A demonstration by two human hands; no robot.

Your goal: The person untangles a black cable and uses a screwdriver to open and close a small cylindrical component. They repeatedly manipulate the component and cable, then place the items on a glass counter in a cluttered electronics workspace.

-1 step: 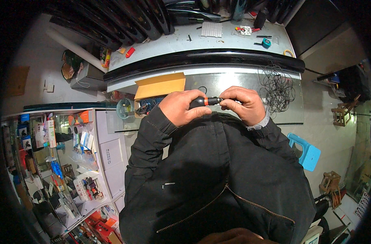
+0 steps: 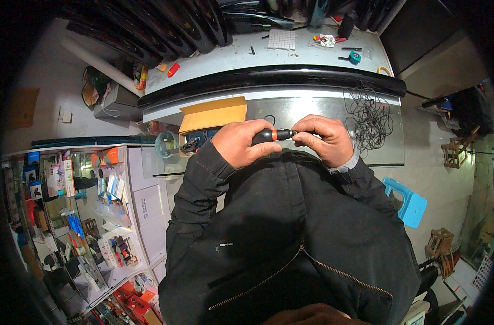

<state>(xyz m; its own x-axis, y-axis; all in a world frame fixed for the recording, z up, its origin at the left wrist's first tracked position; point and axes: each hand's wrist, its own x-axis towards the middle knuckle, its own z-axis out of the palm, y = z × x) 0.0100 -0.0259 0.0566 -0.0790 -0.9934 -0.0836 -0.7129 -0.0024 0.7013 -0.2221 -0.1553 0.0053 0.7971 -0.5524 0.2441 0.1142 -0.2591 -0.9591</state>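
Observation:
A short black tool with a rounded handle and an orange band [image 2: 274, 134], much like a screwdriver handle, is held level above the glass table's near edge. My left hand [image 2: 241, 143] is closed around its thick end, thumb below and fingers above. At the narrow front end, the thumb and fingertips of my right hand [image 2: 328, 138] are pinched together. Whatever small part sits between those fingertips is hidden. Left of my left hand lies an open cardboard box [image 2: 211, 114] with dark coiled cords in it. A tangle of thin black cable [image 2: 370, 119] rests right of my right hand.
A long glossy black tube [image 2: 268, 77] spans the table behind my hands. Beyond it are a white grid-like pad [image 2: 282, 39] and a teal tape measure [image 2: 354, 57]. A clear round container [image 2: 165, 144] stands left; a blue stool [image 2: 406, 202] is on the floor at right.

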